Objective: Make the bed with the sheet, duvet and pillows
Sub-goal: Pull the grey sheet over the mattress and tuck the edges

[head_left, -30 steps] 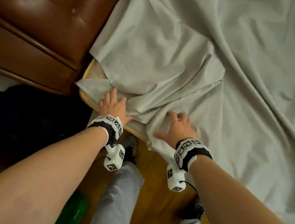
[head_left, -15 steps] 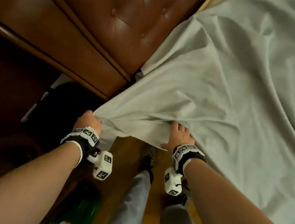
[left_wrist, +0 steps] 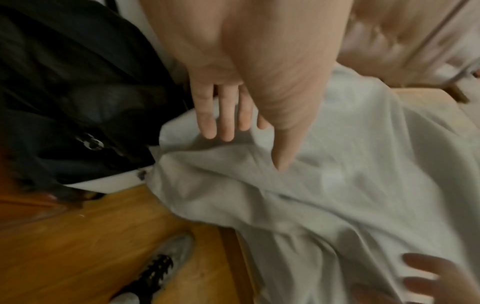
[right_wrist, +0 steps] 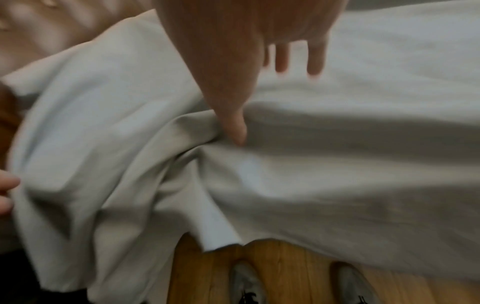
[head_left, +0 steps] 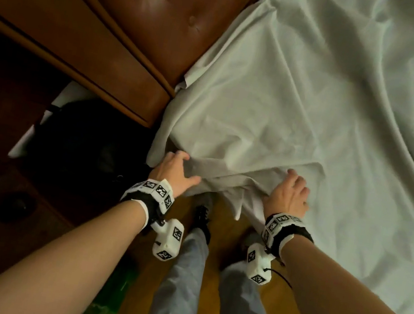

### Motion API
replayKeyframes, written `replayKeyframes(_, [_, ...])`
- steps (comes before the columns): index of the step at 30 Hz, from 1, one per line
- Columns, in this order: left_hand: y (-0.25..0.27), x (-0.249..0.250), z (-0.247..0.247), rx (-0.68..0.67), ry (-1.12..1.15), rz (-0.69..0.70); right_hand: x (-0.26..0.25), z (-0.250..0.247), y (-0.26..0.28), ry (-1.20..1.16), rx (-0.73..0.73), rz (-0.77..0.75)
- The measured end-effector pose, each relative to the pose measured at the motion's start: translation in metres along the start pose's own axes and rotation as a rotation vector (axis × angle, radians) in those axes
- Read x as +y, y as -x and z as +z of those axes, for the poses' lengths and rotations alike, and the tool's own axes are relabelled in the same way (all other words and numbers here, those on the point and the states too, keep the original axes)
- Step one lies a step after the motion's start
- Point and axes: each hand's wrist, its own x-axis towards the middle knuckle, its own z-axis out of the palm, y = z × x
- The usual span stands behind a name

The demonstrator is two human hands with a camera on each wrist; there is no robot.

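A pale grey sheet (head_left: 319, 107) lies wrinkled over the bed, and its corner hangs down beside the headboard. My left hand (head_left: 176, 168) rests on that hanging corner with fingers straight; in the left wrist view the left hand (left_wrist: 233, 115) has its thumb touching a fold of the sheet (left_wrist: 337, 185). My right hand (head_left: 289, 191) lies flat on the sheet at the bed's edge. In the right wrist view the right hand (right_wrist: 272, 61) has straight fingers, with the thumb pressed into a crease of the sheet (right_wrist: 337, 164). No duvet or pillows are in view.
A brown tufted leather headboard (head_left: 141, 20) stands at the upper left. A black bag (head_left: 86, 146) sits on the floor beside the bed corner. My legs and shoes stand on the wooden floor (head_left: 220, 231). A green object (head_left: 116, 287) lies near my left foot.
My left hand gripped the sheet's corner half a second ago; now it lies open against the fabric. The corner has dropped over the bed's corner. The right hand stays at the edge.
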Motion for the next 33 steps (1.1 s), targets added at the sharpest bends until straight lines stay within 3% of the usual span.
replayKeyframes(2, [-0.005,0.027,0.025,-0.061,-0.164,0.111,0.022,0.0,-0.007,0.003,-0.289,-0.062])
replayKeyframes(6, [-0.01,0.053,0.047,-0.039,-0.543,0.259,0.02,0.009,0.029,-0.013,-0.777,-0.431])
replayKeyframes(8, [-0.009,0.053,0.04,-0.08,-0.802,0.205,0.009,0.014,0.05,-0.124,-0.954,-0.437])
replayKeyframes(10, [-0.005,0.046,0.02,-0.164,-0.971,0.092,0.005,0.013,0.054,-0.277,-0.987,-0.377])
replayKeyframes(14, [0.019,0.035,-0.012,-0.161,-1.084,-0.081,0.034,-0.022,0.046,-0.416,-0.839,-0.282])
replayKeyframes(18, [0.072,0.085,0.0,-0.138,-1.051,-0.037,0.108,-0.071,0.055,-0.596,-0.574,-0.13])
replayKeyframes(22, [0.164,0.191,0.06,-0.054,-0.881,0.234,0.224,-0.117,0.104,-0.639,-0.442,-0.069])
replayKeyframes(25, [0.26,0.284,0.123,-0.044,-0.821,0.404,0.343,-0.153,0.163,-0.642,-0.36,0.01])
replayKeyframes(33, [0.503,0.486,0.303,-0.153,-0.882,0.847,0.683,-0.217,0.333,-0.773,-0.009,0.44])
